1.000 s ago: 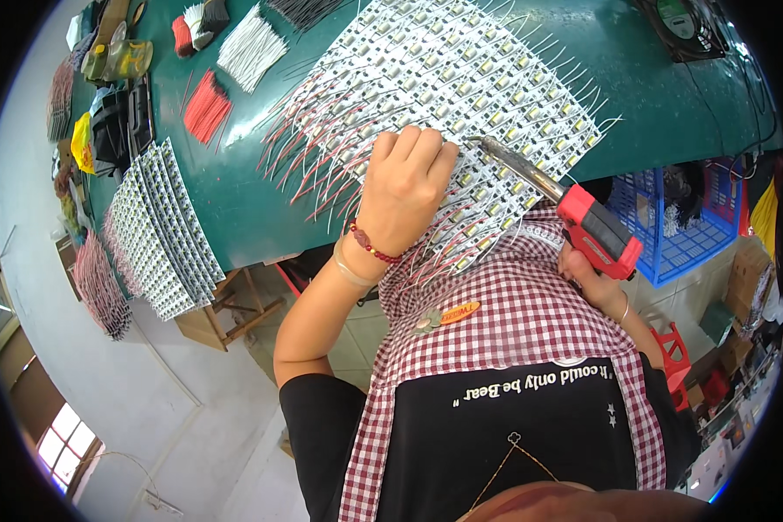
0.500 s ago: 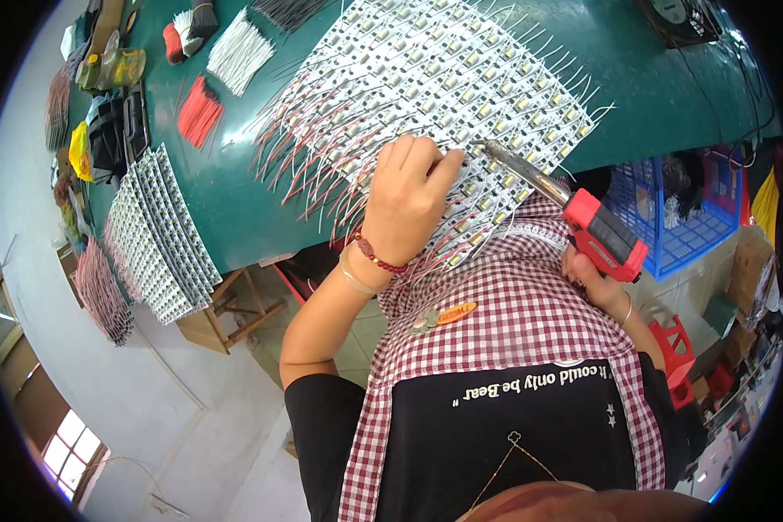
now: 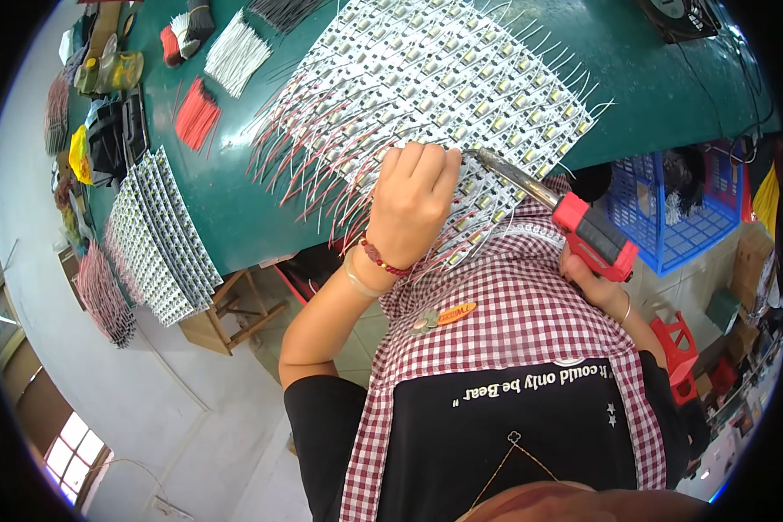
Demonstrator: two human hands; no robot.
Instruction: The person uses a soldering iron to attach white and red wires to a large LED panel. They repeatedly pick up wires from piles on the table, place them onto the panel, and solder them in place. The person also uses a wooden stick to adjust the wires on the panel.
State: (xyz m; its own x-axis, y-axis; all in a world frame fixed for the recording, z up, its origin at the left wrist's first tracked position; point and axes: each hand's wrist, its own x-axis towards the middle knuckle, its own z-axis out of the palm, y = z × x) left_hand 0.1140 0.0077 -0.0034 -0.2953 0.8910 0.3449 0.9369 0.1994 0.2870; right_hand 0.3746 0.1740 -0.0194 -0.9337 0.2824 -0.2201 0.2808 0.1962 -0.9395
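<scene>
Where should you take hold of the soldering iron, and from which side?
Grip the soldering iron by its thick red-and-black handle, from the rear end nearest the body, as the right hand does. The bare metal shaft runs forward to the tip at the LED strips by the left hand, so likely too hot to touch.

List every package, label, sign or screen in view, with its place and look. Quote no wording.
Oval orange label: on the checked apron, chest height.
White printed line: across the black garment, curved.
Yellow plastic bag: table's far left edge, crumpled.
Clear yellowish packet: upper left of the green table.
No screens or signs.
</scene>
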